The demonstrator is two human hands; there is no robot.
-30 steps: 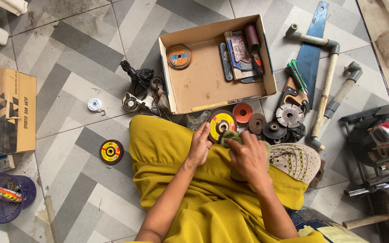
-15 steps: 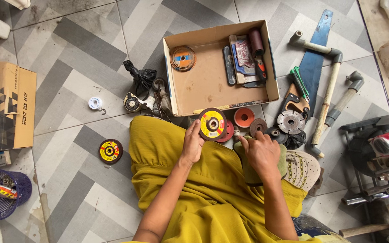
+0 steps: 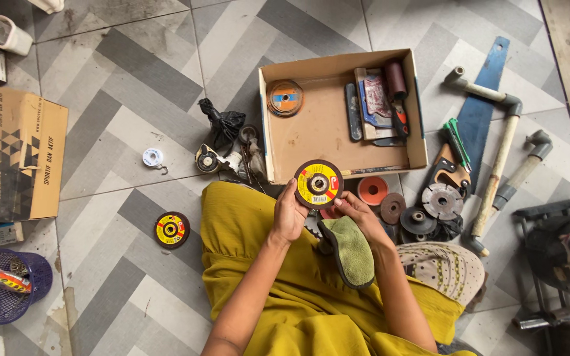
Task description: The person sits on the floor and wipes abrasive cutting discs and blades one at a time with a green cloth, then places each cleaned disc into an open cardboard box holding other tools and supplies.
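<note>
- Grey and white chevron-tiled floor [image 3: 120, 72], seen from above, strewn with tools around a seated person in yellow cloth.
- Held up flat-on to the camera just above the lap: a yellow-labelled grinding disc [image 3: 318, 184], round, so no long axis to speak of; face turned up, bore hole in the middle.
- Left hand [image 3: 289, 217] at the disc's left and lower edge, fingers curled and pinching the rim, thumb on the near side.
- Right hand [image 3: 357, 214] at the disc's lower right edge, fingertips just touching the rim, loosely bent rather than spread; equally near as the left, though the firmer hold looks to be the left's.
- Draped over the right wrist, below the fingers: a green cloth [image 3: 351, 250], hanging toward the lap.
- Just beyond the fingertips, past the disc's far edge: an open cardboard box [image 3: 324, 135] with another disc, a file-like tool and small flat packets inside.
- Right of the fingers, near on the floor: an orange disc [image 3: 372, 190], darker worn discs [image 3: 442, 201], then a blue-bladed handsaw [image 3: 479, 109] and lengths of pipe [image 3: 496, 171].
- Left of the fingers, well apart: a second yellow disc [image 3: 171, 229] lying flat, a small white tape roll [image 3: 152, 157], a black bag [image 3: 224, 124].
- Far left: a printed carton [image 3: 14, 158] and a purple basket [image 3: 4, 293].
</note>
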